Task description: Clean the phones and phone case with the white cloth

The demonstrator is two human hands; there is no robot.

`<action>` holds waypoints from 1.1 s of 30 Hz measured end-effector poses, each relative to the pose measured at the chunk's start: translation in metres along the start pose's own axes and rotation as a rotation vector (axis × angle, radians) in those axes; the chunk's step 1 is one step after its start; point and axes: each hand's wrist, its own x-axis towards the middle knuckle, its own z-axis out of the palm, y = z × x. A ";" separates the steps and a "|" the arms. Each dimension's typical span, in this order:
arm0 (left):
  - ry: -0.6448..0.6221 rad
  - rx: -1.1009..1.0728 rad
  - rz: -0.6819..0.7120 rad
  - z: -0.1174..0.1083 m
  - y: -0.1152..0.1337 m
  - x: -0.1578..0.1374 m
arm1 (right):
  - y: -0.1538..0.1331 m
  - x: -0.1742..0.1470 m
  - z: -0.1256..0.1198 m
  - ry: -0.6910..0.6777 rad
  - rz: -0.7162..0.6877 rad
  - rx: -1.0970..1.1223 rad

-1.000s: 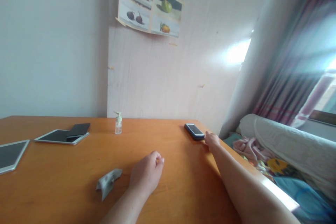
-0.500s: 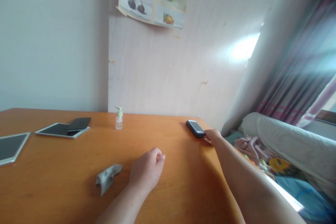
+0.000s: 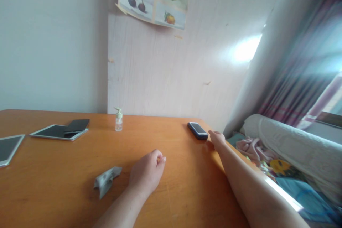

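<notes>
My left hand (image 3: 147,171) rests on the wooden table (image 3: 171,199) with its fingers curled in, and nothing shows in it. Just left of it lies a crumpled grey-white packet or wrapper (image 3: 107,181). Toward the table's right edge my right hand (image 3: 217,139) has its fingers partly stretched out, holding nothing that I can see. Beside its fingertips, a narrow gap away, a smartphone with a white front (image 3: 197,128) lies screen up on a dark, thicker item (image 3: 201,136), perhaps a case or another phone.
A small clear pump bottle (image 3: 119,123) stands near the back. On the left lie two white-framed tablets (image 3: 50,131) (image 3: 9,151), one with dark flat pieces (image 3: 77,125) on it. Beyond the right edge is bedding (image 3: 294,181). Fruit pictures (image 3: 171,3) hang on the wall.
My right hand has drawn slightly away from the phone stack, whose near corner it was touching. The left hand keeps its curled pose. The whole view has shifted a little.
</notes>
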 end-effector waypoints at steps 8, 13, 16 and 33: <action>-0.008 -0.002 -0.015 -0.001 0.000 0.000 | -0.017 -0.025 0.011 -0.064 -0.416 -0.343; 0.000 -0.012 -0.018 0.001 0.000 0.000 | -0.020 -0.029 0.013 -0.079 -0.460 -0.454; 0.004 -0.017 -0.019 0.000 0.001 0.000 | -0.022 -0.031 0.013 -0.079 -0.457 -0.474; 0.004 -0.070 0.010 0.000 -0.003 0.006 | -0.052 -0.100 0.037 -0.139 -0.322 0.066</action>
